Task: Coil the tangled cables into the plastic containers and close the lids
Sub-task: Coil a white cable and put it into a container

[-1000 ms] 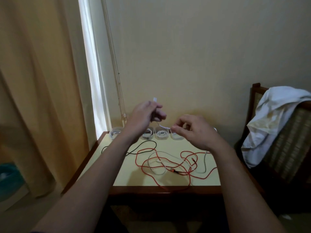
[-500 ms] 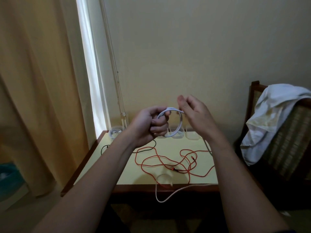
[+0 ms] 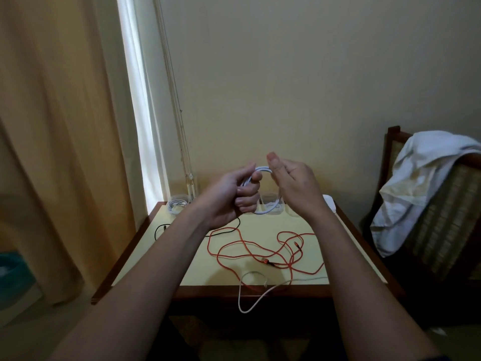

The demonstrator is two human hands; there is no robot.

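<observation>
Above the table [image 3: 166, 246], left hand [image 3: 229, 199] fingers grip one white cable [image 3: 261, 168] (coiled), right hand [image 3: 294, 183] pinching it.

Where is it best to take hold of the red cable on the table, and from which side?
Pinch the red cable at its plug end near the tangle's middle, coming from above: it lies flat on the table, and a free end probably lets the loops pull out.

Dim room, daylight strip at left, wide-angle edge distortion
</observation>
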